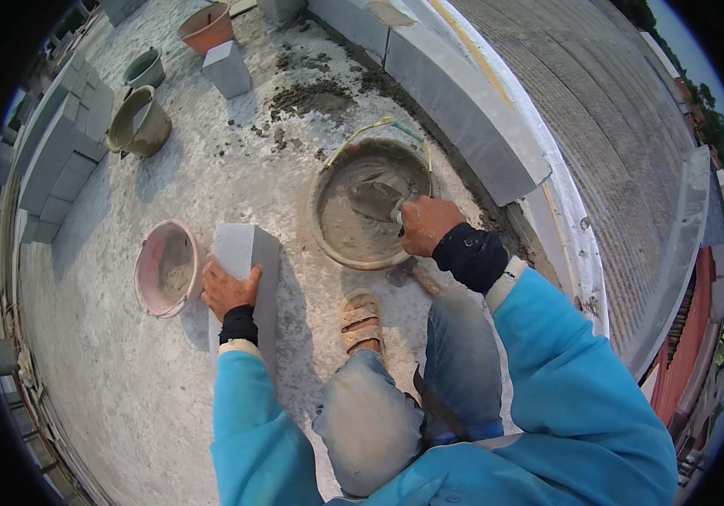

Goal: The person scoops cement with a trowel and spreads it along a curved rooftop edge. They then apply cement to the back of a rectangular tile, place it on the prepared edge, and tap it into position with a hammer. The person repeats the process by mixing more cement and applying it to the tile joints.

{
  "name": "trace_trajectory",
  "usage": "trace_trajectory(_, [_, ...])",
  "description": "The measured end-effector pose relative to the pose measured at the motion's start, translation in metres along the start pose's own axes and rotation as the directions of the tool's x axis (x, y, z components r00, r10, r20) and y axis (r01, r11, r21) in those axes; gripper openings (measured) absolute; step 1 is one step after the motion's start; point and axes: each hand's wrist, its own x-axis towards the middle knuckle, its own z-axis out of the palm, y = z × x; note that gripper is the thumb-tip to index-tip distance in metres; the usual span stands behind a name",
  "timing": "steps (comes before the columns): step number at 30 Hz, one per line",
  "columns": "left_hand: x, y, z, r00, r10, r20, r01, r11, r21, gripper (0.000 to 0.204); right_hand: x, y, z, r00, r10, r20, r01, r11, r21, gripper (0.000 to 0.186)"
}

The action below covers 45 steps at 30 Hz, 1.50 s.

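My right hand [429, 226] is closed round the handle of a trowel [375, 201]. The trowel's blade lies in wet grey mortar inside a round bucket [318, 226] with a rope handle. On the left, my left hand [229, 287] grips a long pale grey block [258, 253] across its width, thumb toward the right side and fingers toward the left. The block stands on the floor beside my feet. A pink bucket [144, 274] with some grey material inside sits just left of it.
A row of laid blocks [463, 101] runs along the roof edge at right, beside corrugated roofing [598, 110]. Spilled mortar [316, 99] lies beyond the bucket. Further off are an orange bucket [208, 32], two dark buckets, a single block [227, 72] and stacked blocks [71, 160].
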Motion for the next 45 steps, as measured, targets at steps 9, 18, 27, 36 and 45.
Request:
trace_trajectory(9, [0.003,-0.003,0.010,0.999,0.031,-0.023,-0.032,0.999,-0.012,0.107,-0.008,0.069,0.040,0.974,-0.095,-0.205,0.185,0.854,0.486,0.029])
trace_trajectory(18, [0.004,-0.003,0.008,0.999,0.044,-0.031,-0.045,0.999,-0.019,0.108,-0.068,0.060,0.079,0.962,-0.113,0.249,-0.273,-0.347,0.897,0.041])
trace_trajectory(27, [0.002,0.001,-0.003,0.998,-0.004,0.056,0.003,1.000,0.018,0.113,-0.068,0.049,0.073,0.985,-0.066,0.158,-0.170,-0.274,0.946,0.029])
trace_trajectory(36, [0.028,0.005,-0.016,0.955,-0.015,0.295,-0.007,0.997,0.076,0.123,-0.055,0.028,0.062,0.977,-0.041,0.211,-0.206,-0.451,0.869,0.024])
trace_trajectory(45, [-0.038,0.001,-0.140,0.944,0.033,0.329,-0.019,0.999,-0.045,0.121,-0.083,0.037,0.012,0.936,-0.113,0.334,-0.339,-0.551,0.763,0.033])
